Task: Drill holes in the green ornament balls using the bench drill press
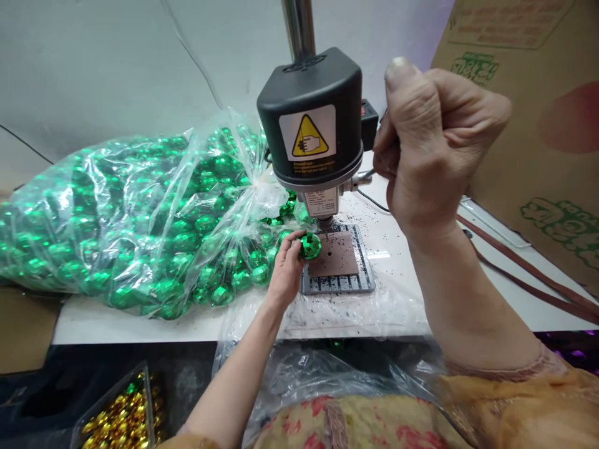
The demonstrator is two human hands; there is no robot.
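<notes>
My left hand [286,267] is closed on a shiny green faceted ball [311,246], holding it at the left side of a brown board [340,260] with a dark hole in it. That board lies on the slotted metal base [339,285] of a small bench drill press [311,118]. A warning label [307,133] is on the machine's black head. To the right of the head, my right hand [425,131] is closed in a fist around the drill press lever [367,175]; most of the lever is hidden by the fingers.
A large clear plastic bag [140,218] full of green balls lies left of the machine. Dark shavings are scattered over the white table [393,274]. A cardboard box [528,112] and brown straps [528,268] are at right. Below left stands a bin of gold balls [119,418].
</notes>
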